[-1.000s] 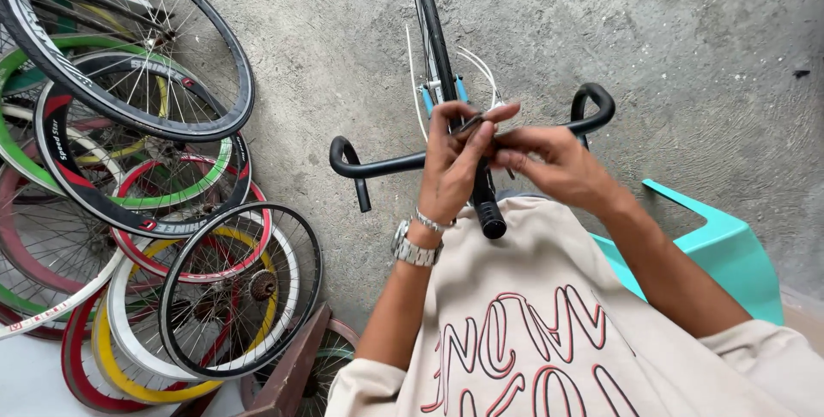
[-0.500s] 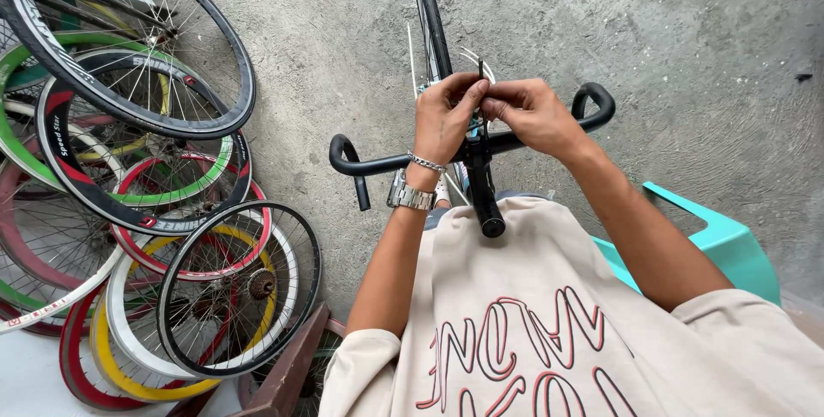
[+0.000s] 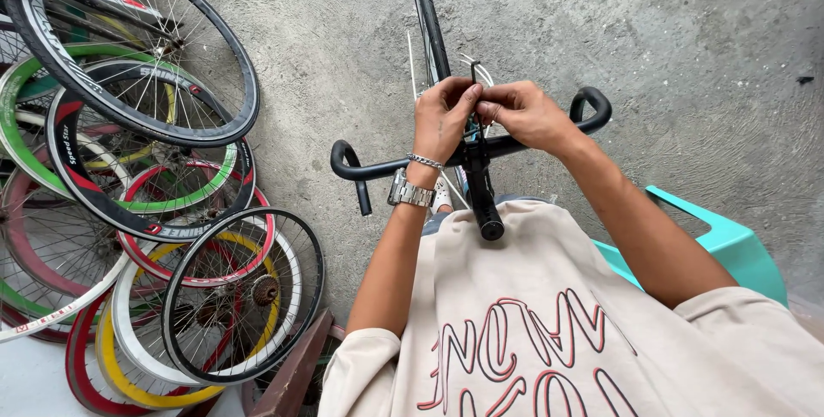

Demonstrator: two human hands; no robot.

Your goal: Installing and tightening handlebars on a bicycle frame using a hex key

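Left hand (image 3: 442,117) and right hand (image 3: 524,112) cover the handlebar (image 3: 386,166) centre, so what the fingertips pinch is too small to tell. Front tyre (image 3: 427,14) cut off at top edge. Stacked wheels (image 3: 129,211) run off left & bottom. Turquoise chair (image 3: 730,250) mostly behind right arm.

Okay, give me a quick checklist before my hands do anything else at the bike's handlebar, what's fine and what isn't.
1. Both hands at the bar centre: ok, left hand and right hand meet above the black handlebar.
2. Small part pinched between the fingertips: cannot tell what it is.
3. Front wheel straight ahead: ok.
4. Wristwatch away from the bar: ok.
5. Stacked wheels apart from the bike: ok.
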